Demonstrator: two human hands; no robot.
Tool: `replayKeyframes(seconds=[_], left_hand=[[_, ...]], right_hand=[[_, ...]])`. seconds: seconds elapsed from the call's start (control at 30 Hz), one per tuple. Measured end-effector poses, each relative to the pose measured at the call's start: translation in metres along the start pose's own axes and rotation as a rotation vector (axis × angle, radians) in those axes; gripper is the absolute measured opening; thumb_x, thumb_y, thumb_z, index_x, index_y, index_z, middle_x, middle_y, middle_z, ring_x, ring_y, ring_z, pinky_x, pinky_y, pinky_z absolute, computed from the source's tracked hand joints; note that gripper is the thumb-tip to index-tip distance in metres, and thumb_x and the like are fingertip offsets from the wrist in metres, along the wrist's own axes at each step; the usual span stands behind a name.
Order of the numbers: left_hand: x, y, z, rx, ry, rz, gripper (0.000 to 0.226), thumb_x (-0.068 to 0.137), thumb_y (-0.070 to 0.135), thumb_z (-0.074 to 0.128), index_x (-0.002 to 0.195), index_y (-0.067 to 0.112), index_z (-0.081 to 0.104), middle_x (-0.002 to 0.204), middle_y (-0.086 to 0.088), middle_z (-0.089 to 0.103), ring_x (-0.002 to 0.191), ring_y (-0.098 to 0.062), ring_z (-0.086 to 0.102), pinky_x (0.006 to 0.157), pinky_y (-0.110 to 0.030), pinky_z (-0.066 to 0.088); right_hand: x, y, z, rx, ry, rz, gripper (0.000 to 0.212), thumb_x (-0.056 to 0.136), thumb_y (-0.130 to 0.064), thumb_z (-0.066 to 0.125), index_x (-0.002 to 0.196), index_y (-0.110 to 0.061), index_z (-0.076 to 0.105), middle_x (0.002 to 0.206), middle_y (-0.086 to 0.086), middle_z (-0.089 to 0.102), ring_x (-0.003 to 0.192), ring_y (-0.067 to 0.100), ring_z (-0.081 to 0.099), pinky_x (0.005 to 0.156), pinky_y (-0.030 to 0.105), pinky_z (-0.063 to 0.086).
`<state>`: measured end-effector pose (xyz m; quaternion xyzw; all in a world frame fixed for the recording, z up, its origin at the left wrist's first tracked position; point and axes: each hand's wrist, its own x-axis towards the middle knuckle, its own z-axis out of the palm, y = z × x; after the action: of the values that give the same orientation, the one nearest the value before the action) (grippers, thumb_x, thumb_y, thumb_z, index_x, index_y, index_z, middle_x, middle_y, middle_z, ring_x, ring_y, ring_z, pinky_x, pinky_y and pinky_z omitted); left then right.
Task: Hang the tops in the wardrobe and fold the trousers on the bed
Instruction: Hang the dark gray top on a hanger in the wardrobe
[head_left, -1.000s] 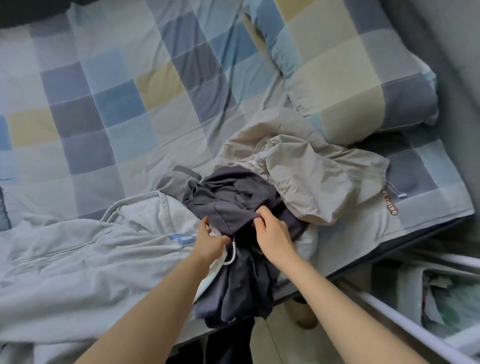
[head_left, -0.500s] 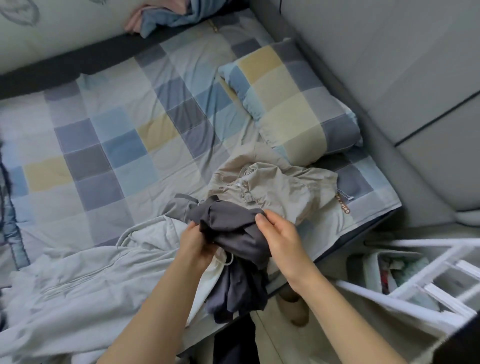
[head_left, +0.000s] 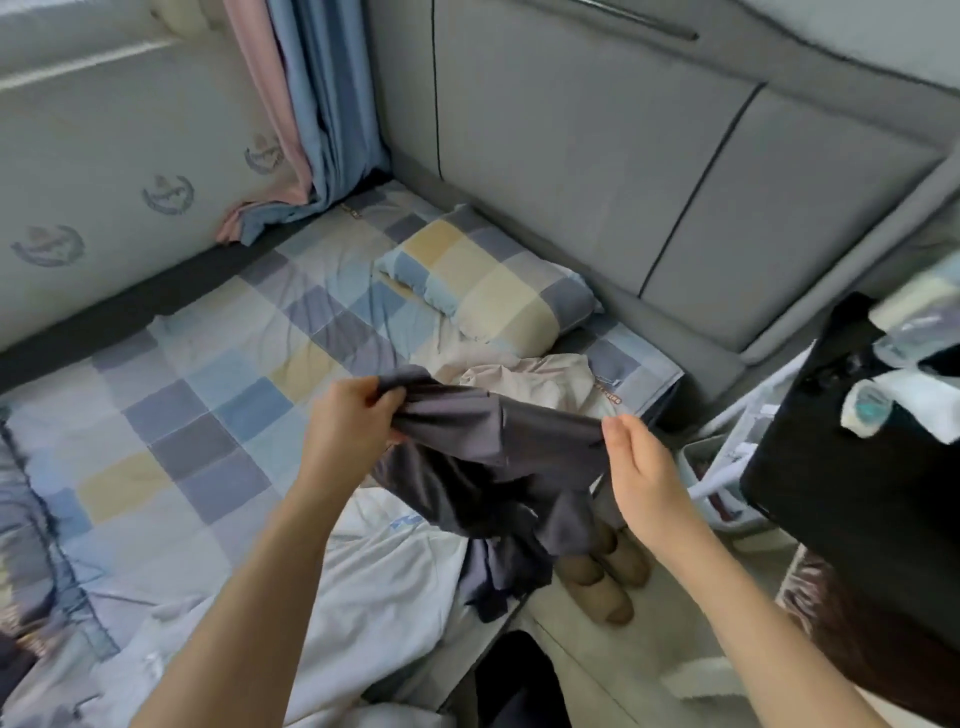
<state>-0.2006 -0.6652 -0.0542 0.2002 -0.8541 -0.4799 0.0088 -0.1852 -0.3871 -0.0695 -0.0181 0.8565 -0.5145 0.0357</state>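
Hands are gripping dark grey trousers (head_left: 498, 457) above the bed (head_left: 208, 415): left hand (head_left: 345, 421) bunching one end, right hand (head_left: 641, 467) pinching the other. Folding is barely starting; a beige garment (head_left: 530, 382) and pale top (head_left: 374, 571) are lying unsorted.

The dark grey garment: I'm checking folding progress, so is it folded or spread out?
Spread, not folded. The dark grey garment hangs stretched by its top edge between the left hand and right hand, its lower part dangling loose.
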Motion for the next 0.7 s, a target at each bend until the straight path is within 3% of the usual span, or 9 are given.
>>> replayKeyframes(seconds=[0.1,0.2,0.27,0.4,0.5,0.6,0.7], left_hand=[[-0.024,0.027,-0.025,0.016,0.013,0.138,0.020,0.092,0.019,0.060,0.083,0.007,0.073,0.073,-0.019,0.068,0.075,-0.038,0.064,0.073,-0.046,0.054],[-0.054,0.064,-0.044,0.018,0.044,0.321,0.015,0.091,0.021,0.062,0.087,0.020,0.076,0.069,0.007,0.068,0.068,-0.013,0.061,0.066,-0.029,0.048],[-0.075,0.092,-0.050,-0.021,0.049,0.444,0.023,0.090,0.020,0.063,0.077,0.037,0.071,0.062,0.023,0.064,0.065,0.003,0.057,0.062,-0.015,0.042],[-0.120,0.154,-0.056,-0.156,-0.038,0.667,0.025,0.091,0.017,0.064,0.071,0.031,0.067,0.062,0.015,0.065,0.063,0.002,0.055,0.065,-0.022,0.046],[-0.156,0.196,-0.050,-0.360,-0.192,0.722,0.028,0.093,0.008,0.059,0.079,0.028,0.071,0.069,0.018,0.071,0.069,0.003,0.064,0.068,-0.017,0.053],[-0.188,0.225,-0.030,-0.549,-0.429,0.609,0.020,0.097,0.004,0.054,0.094,0.014,0.071,0.084,-0.003,0.074,0.081,-0.018,0.069,0.071,-0.030,0.061],[-0.222,0.241,0.002,-0.552,-0.748,0.546,0.020,0.100,0.006,0.049,0.111,0.009,0.065,0.100,-0.018,0.067,0.088,-0.029,0.067,0.072,-0.034,0.061]], right_hand=[[-0.042,-0.022,-0.015,-0.098,0.065,-0.131,0.038,0.087,-0.057,0.030,0.075,-0.022,0.038,0.057,-0.003,0.041,0.050,0.009,0.036,0.048,0.022,0.030],[-0.078,-0.043,-0.036,-0.074,0.143,-0.184,0.043,0.085,-0.058,0.039,0.083,-0.016,0.042,0.062,-0.002,0.051,0.052,0.008,0.044,0.047,0.022,0.034],[-0.095,-0.057,-0.052,-0.023,0.204,-0.207,0.034,0.088,-0.052,0.049,0.085,-0.019,0.043,0.065,-0.013,0.055,0.055,0.000,0.046,0.048,0.015,0.035],[-0.136,-0.094,-0.103,0.037,0.376,-0.254,0.019,0.087,-0.038,0.065,0.083,-0.027,0.050,0.068,-0.020,0.056,0.061,-0.002,0.050,0.056,0.011,0.039],[-0.171,-0.121,-0.140,0.072,0.409,-0.238,0.022,0.080,-0.046,0.066,0.087,-0.026,0.058,0.079,-0.015,0.066,0.073,0.000,0.062,0.063,0.011,0.046],[-0.207,-0.140,-0.168,0.065,0.418,-0.261,0.015,0.087,-0.036,0.067,0.093,-0.022,0.064,0.087,-0.006,0.069,0.084,0.005,0.066,0.070,0.015,0.050],[-0.238,-0.165,-0.188,0.077,0.501,-0.351,0.024,0.087,-0.034,0.059,0.088,-0.010,0.060,0.077,0.005,0.061,0.074,0.006,0.057,0.066,0.020,0.044]])
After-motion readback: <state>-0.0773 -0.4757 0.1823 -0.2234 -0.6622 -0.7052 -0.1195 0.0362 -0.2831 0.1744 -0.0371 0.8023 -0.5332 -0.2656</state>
